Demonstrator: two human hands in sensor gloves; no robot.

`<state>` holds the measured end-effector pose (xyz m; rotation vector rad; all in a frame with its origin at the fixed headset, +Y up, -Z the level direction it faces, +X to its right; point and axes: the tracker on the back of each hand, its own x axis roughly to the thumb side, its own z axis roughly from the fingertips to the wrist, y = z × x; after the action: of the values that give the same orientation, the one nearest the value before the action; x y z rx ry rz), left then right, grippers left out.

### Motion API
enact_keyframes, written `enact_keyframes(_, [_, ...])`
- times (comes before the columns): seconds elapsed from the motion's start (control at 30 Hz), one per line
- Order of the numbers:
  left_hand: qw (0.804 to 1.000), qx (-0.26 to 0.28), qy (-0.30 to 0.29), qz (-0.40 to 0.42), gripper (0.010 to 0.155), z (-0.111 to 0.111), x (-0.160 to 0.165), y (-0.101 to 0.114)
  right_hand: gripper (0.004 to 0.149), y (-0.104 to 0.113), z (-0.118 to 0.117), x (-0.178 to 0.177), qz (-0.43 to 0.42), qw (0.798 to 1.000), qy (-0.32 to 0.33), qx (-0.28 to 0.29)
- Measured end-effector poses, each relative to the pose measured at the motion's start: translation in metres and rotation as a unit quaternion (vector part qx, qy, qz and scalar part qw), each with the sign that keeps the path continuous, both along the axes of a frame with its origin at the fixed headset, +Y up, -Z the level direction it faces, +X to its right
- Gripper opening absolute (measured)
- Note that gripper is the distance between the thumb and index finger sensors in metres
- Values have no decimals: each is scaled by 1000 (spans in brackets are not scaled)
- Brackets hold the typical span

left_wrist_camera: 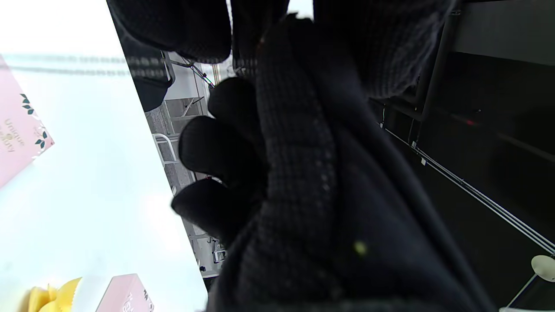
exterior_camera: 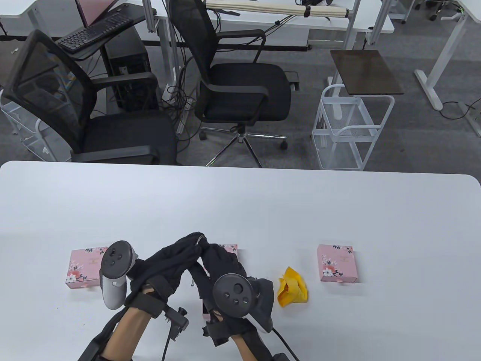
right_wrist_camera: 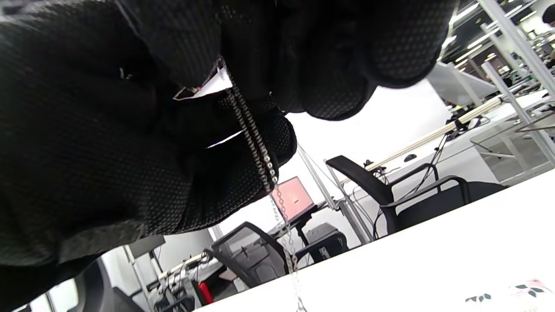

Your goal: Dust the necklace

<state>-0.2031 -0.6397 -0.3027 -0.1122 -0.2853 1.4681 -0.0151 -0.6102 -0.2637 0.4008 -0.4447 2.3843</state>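
Note:
Both gloved hands are raised together above the table's front middle, fingertips meeting. The left hand point(exterior_camera: 189, 242) and the right hand point(exterior_camera: 206, 246) both pinch a thin silver necklace point(exterior_camera: 201, 237). In the right wrist view the chain point(right_wrist_camera: 256, 145) runs out between the gloved fingers point(right_wrist_camera: 269, 130) and hangs down toward the white table point(right_wrist_camera: 433, 260). In the left wrist view the chain point(left_wrist_camera: 145, 72) shows as blurred strands leading to the fingers point(left_wrist_camera: 208, 147). A crumpled yellow cloth point(exterior_camera: 292, 290) lies on the table right of the hands, untouched.
Three pink floral boxes sit on the table: one at the left point(exterior_camera: 84, 267), one at the right point(exterior_camera: 337, 263), one mostly hidden under the hands point(exterior_camera: 230, 248). Office chairs point(exterior_camera: 240, 90) and a white wire cart point(exterior_camera: 351, 128) stand beyond the far edge.

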Motion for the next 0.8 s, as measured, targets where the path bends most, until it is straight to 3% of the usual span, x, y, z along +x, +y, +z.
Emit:
enact_keyframes(0.13, [1000, 1, 9, -4, 38, -1, -1, -1, 35, -1, -1, -1, 1, 1000, 19, -22])
enact_keyframes(0.47, [998, -9, 68, 2, 39, -9, -28, -2, 35, -1, 0, -10, 53, 995, 62, -55])
enact_keyframes(0.7, [996, 43, 74, -40, 39, -10, -44, 9, 35, -11, -4, -19, 62, 991, 85, -80])
enact_keyframes(0.8, [988, 68, 114, -75, 40, -7, -48, 14, 35, -18, -9, -20, 49, 989, 94, -100])
